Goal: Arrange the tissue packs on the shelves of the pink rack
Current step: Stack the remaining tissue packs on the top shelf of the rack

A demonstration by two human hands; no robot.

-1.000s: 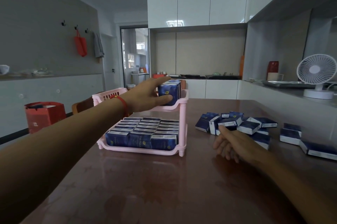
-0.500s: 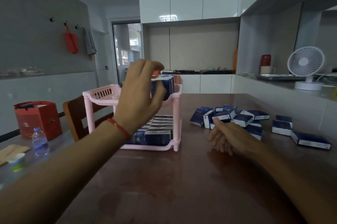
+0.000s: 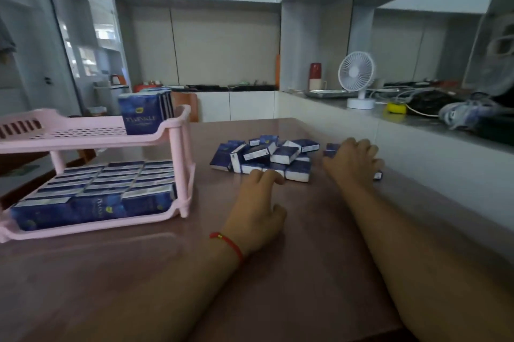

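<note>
Brown table (image 3: 278,286): left hand (image 3: 257,216) grip open, empty; right hand (image 3: 353,159) covers tissue packs (image 3: 264,156).

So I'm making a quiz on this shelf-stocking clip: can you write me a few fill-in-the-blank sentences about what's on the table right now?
1. The pink rack has ____ shelves.
2. The rack's ____ shelf is packed with rows of tissue packs.
3. The loose pile of packs lies on the table to the ____ of the rack.
4. The left hand wears a ____ string at the wrist.

Missing words: two; lower; right; red
</note>
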